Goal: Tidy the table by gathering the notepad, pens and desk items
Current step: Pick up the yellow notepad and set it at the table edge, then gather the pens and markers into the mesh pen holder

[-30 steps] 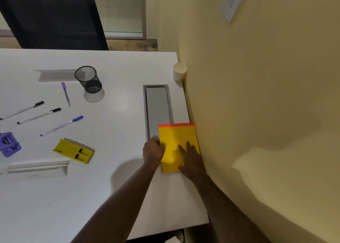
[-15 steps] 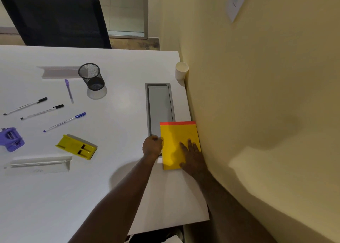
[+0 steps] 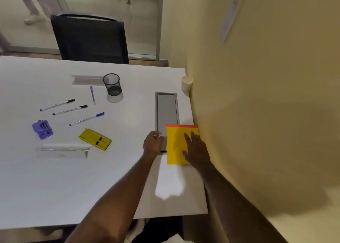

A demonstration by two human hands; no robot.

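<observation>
A yellow notepad with a red top strip lies flat near the table's right edge, against the wall. My right hand rests flat on its right half, fingers spread. My left hand is curled just left of the pad, a small gap apart. An empty black mesh pen cup stands further back. A purple pen, two black-capped pens and a blue-capped pen lie loose on the left. A purple desk tool and a yellow one lie nearby.
A grey cable hatch is set into the white table, partly under the pad. Two clear plastic strips lie on the left. A paper cup stands by the yellow wall. A black chair stands behind.
My left hand has come slightly away from the notepad's left edge. My right hand stays flat on the pad. The view has tilted up, showing more of the chair.
</observation>
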